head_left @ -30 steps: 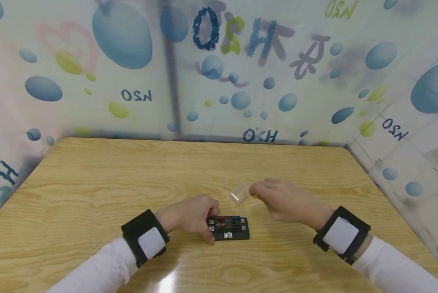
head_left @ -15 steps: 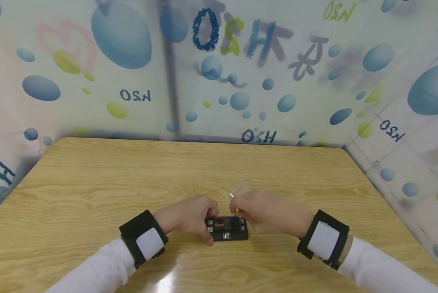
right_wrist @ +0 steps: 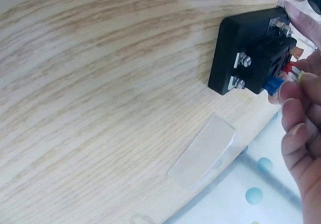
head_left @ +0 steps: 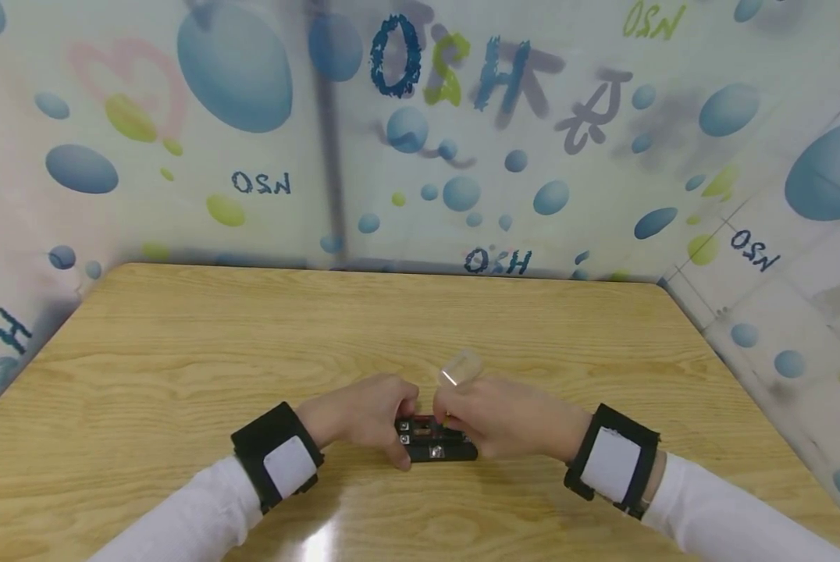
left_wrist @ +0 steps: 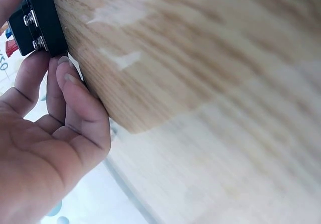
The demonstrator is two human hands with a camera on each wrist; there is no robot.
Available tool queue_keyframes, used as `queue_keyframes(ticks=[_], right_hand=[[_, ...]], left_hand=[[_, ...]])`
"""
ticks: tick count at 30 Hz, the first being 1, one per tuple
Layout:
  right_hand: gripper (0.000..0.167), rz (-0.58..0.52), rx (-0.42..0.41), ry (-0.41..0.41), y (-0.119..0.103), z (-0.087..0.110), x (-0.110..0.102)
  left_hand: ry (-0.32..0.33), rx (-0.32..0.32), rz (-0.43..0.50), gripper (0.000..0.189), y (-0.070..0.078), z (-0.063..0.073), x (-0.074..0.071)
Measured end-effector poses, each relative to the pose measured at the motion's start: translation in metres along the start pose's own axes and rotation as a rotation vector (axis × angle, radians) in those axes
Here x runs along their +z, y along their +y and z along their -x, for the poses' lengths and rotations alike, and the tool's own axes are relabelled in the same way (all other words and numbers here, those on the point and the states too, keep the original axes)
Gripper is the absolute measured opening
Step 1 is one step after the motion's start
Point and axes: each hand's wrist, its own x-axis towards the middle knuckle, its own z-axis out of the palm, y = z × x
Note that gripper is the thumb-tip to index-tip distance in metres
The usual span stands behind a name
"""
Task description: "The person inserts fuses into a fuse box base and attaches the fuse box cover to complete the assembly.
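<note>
A black fuse block (head_left: 434, 453) with metal screw terminals lies on the table (head_left: 272, 328). My left hand (head_left: 357, 410) grips its left end between thumb and fingers. Over the block's right half is my right hand (head_left: 514, 417), pinching a small yellow blade fuse (right_wrist: 301, 77) between thumb and forefinger. In the right wrist view its metal prongs point at the block, beside a blue fuse (right_wrist: 273, 85). A red fuse (right_wrist: 288, 67) and an orange fuse (right_wrist: 297, 51) stand in the block too. In the head view the right hand hides the yellow fuse.
Just behind the right hand, a clear plastic cover (head_left: 462, 365) lies on the wooden tabletop. A wall (head_left: 406, 211) printed with blue and green dots stands beyond the table's far edge. Both wrists wear black bands.
My right hand has moved left and toward me, from beside the clear cover to above the fuse block, carrying the yellow fuse. The left hand keeps its grip on the block.
</note>
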Motion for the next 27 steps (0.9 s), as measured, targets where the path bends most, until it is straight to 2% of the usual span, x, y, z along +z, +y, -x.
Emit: queue_keyframes(ticks=[4,16,27], right_hand=[[0.015,0.003,0.005,-0.024,0.000,0.000,0.003],[0.016,0.006,0.090,-0.112,-0.004,0.001,0.009],[0.016,0.004,0.121,-0.087,-0.005,0.001,0.013]], left_hand=[[-0.002,0.000,0.002,0.039,0.000,0.000,0.000],[0.010,0.012,-0.009,0.039,0.001,0.001,0.000],[0.006,0.005,-0.024,0.039,0.001,0.000,0.001]])
